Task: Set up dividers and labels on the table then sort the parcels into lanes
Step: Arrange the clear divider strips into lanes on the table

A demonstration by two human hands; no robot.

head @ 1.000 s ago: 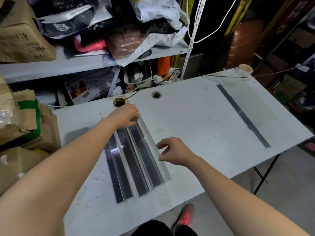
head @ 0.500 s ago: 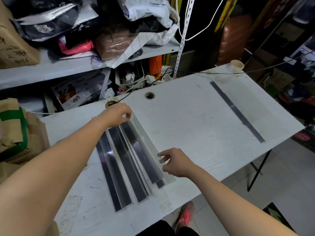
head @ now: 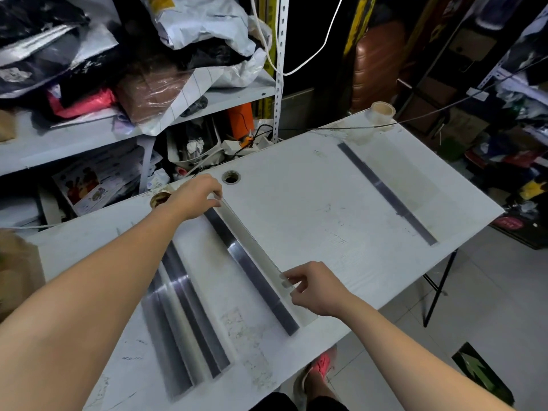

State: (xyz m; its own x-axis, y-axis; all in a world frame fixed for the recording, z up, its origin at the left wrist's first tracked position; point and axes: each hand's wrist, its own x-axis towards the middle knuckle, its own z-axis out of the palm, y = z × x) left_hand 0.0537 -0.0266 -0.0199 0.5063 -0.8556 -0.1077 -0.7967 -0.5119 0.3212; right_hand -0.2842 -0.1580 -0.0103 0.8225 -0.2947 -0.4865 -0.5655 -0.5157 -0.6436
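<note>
A pink shoe (head: 321,364) shows on the floor just below the near edge of the table (head: 311,209). On the near-left part of the worktop, two spare dividers (head: 192,315) lie side by side and touching, their near ends close to the near edge.

Just right of them, with a bare strip of worktop between, a third divider (head: 252,271) runs from the near edge towards the far edge. Its dark base lies flat on the worktop and its clear wall stands up along its right side. The right hand (head: 314,289) pinches that clear wall at the near end between thumb and fingertips. The left hand (head: 195,200) has its fingers curled over the far end, gripping it, beside the cable hole (head: 230,177) near the far edge.

To the right of the held divider is a wide bare stretch of worktop, reaching to a fourth divider (head: 385,191) that lies flat near the right edge, well apart from the hands.

A tape roll (head: 382,111) stands at the far right corner, and another roll (head: 160,198) sits at the far edge behind the left wrist. Beyond the far edge, parcels (head: 204,25) are piled on a shelf (head: 89,134).
</note>
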